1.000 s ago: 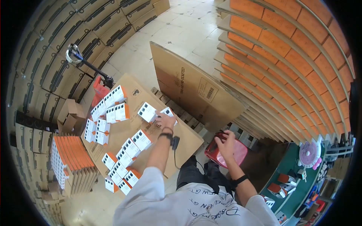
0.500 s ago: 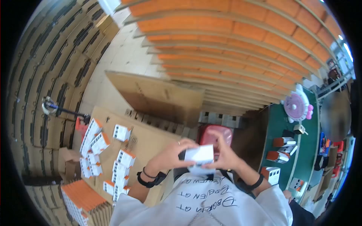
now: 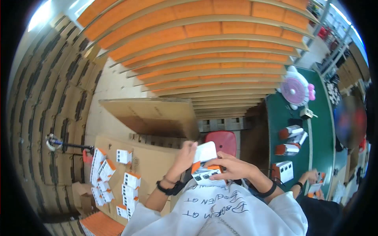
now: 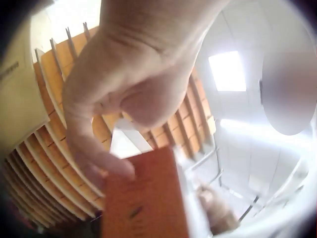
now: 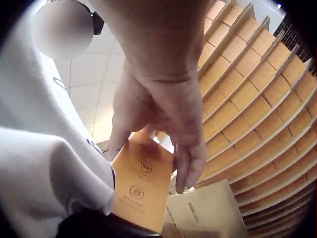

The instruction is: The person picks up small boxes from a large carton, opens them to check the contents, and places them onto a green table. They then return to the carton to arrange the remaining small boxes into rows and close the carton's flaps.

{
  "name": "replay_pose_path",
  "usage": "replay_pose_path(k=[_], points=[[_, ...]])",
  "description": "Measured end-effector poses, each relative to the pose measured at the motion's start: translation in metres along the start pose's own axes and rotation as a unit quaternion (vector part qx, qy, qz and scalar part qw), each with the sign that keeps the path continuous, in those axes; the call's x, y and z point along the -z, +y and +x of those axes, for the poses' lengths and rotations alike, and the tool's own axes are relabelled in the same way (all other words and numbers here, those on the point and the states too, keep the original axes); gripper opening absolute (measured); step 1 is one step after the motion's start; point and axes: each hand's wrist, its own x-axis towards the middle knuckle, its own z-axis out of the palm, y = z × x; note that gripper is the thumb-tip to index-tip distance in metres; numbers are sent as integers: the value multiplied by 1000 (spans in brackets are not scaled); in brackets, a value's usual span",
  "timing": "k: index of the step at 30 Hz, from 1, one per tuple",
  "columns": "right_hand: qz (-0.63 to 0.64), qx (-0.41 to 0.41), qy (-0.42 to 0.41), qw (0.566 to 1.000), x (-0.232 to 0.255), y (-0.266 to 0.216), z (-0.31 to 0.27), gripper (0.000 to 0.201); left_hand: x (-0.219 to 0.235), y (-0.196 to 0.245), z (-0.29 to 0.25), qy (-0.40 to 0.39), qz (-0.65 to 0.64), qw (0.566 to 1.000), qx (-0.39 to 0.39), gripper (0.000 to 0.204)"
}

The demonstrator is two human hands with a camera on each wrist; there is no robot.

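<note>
A small white-and-orange box (image 3: 208,177) is held in front of the chest, with a white flap or lid (image 3: 205,152) raised at its far side. The left hand (image 3: 184,159) grips the box's left side by the raised part; in the left wrist view a finger of the left hand (image 4: 133,74) lies on the orange face (image 4: 143,198). From the other side the right hand (image 3: 235,167) holds the box, fingers over its top. The right wrist view has the right hand (image 5: 161,104) around the orange printed side (image 5: 141,186). The box's inside is mostly hidden.
Similar boxes (image 3: 130,192) stand on a cardboard-covered surface (image 3: 155,161) at left. A red stool (image 3: 224,142) is ahead, below stacked orange goods (image 3: 204,29). On the right, a green table (image 3: 279,118) bears a fan (image 3: 294,91) and boxes; another person's hand (image 3: 311,176) works there.
The left hand has left the cardboard-covered surface with a box, and the right hand has moved from the red stool to it. The box's white part has swung up. The view has turned right.
</note>
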Motion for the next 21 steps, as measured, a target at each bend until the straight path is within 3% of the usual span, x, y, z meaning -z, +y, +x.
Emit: replay_pose_path(k=[1, 2, 3, 4, 5, 6, 8, 10, 12, 13, 14, 16, 18, 20, 21], points=[[-7, 3, 26, 1000, -1, 4, -3, 55, 5, 2, -6, -52, -122, 990, 53, 45], [-8, -20, 19, 1000, 5, 0, -5, 52, 24, 43, -25, -124, -184, 971, 86, 62], [27, -36, 47, 998, 10, -4, -9, 57, 25, 60, -37, -114, -219, 967, 60, 72], [65, -49, 76, 994, 12, -8, -11, 64, 26, 79, -46, -135, -159, 977, 32, 78], [59, -54, 125, 989, 10, -10, -12, 70, 19, 81, -47, -128, -81, 986, -68, 74], [63, -72, 143, 985, 10, -12, -12, 70, 9, 75, -40, -156, -80, 982, -74, 74], [65, -65, 212, 973, 2, 3, -15, 69, -7, 52, -15, -75, -83, 993, -34, 65], [73, -142, 279, 947, -1, 23, -24, 70, -12, 28, 20, -57, -130, 990, 10, 51], [44, -149, 426, 891, -11, 62, -37, 70, -34, 33, 41, -53, -226, 972, 35, 53], [45, -194, 485, 852, -14, 81, -44, 69, -46, 29, 52, -88, -256, 962, 34, 56], [46, -238, 539, 807, -13, 101, -51, 67, -57, 37, 54, -101, -225, 969, 26, 53], [36, -220, 698, 681, -8, 144, -66, 65, -70, 44, 54, -154, -213, 965, 4, 53], [-84, -233, 780, 575, 4, 189, -91, 61, -68, 53, 47, -179, -212, 961, 9, 51], [-110, -281, 809, 504, 14, 217, -123, 54, -54, 44, 41, -218, -205, 954, -4, 50], [-156, -292, 802, 497, 13, 230, -139, 48, -44, 37, 36, -198, -204, 959, -3, 48]])
